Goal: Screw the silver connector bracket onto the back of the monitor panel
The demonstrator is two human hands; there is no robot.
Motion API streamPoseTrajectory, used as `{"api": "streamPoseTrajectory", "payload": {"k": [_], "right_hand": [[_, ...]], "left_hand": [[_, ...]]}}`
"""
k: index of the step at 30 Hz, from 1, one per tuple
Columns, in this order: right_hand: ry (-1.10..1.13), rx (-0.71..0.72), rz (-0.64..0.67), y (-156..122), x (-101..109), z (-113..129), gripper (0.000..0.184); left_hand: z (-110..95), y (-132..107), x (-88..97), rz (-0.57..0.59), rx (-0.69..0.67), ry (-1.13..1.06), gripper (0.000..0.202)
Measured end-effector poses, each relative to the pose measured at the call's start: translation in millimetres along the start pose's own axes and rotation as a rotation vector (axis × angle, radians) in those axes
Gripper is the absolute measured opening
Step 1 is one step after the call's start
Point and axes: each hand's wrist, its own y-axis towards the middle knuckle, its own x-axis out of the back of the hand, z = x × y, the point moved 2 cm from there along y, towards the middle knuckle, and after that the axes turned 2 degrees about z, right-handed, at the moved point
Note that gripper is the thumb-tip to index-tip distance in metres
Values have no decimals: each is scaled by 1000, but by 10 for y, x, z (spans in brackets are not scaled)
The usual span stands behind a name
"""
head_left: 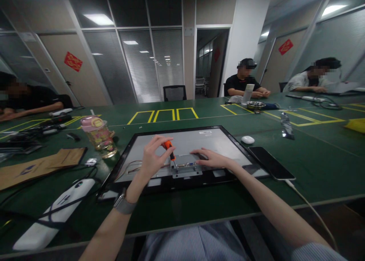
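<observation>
A flat display panel (pixel 196 137) with a black frame lies back side up on the green table in front of me. Near its front edge sits a metal bracket (pixel 186 173) with a row of ports. My left hand (pixel 154 154) grips a screwdriver (pixel 169 145) with an orange and black handle; its shaft points down at the bracket's left part. Whether the tip sits in a screw is too small to tell. My right hand (pixel 212 157) rests on the right side of the bracket's metal box, fingers stretched out. Thin wires (pixel 132 167) run left of the bracket.
A pink-lidded cup (pixel 98 133), brown paper envelope (pixel 42 166) and white device with black cable (pixel 57 215) lie left. Right are a white earbud case (pixel 248 139) and a phone (pixel 270 162) on a cable. Co-workers sit across the table; a metal bowl (pixel 256 105) stands there.
</observation>
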Motion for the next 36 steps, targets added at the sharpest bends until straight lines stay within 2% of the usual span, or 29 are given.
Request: {"api": "streamPoseTrajectory", "payload": {"k": [6, 9, 11, 17, 22, 27, 32, 36], "right_hand": [[-4, 1, -4, -10, 9, 3, 59], [-7, -8, 1, -11, 7, -9, 59], [-8, -5, 3, -8, 2, -22, 59], [4, 0, 5, 1, -6, -42, 59], [-16, 6, -2, 3, -9, -53, 60], [-23, 11, 2, 15, -19, -64, 61], [-15, 1, 2, 7, -7, -47, 61], [-8, -1, 3, 2, -6, -37, 60]], "left_hand": [[36, -9, -11, 103, 152, -372, 26], [51, -23, -34, 104, 219, -461, 27], [51, -28, -51, 73, 233, -456, 27], [14, -23, -41, -11, 139, -227, 23], [30, -28, -55, 10, 182, -321, 26], [28, -30, -66, -68, 118, -161, 21], [7, -46, -85, 49, 133, -334, 29], [30, -51, -94, -37, 154, -236, 25]]}}
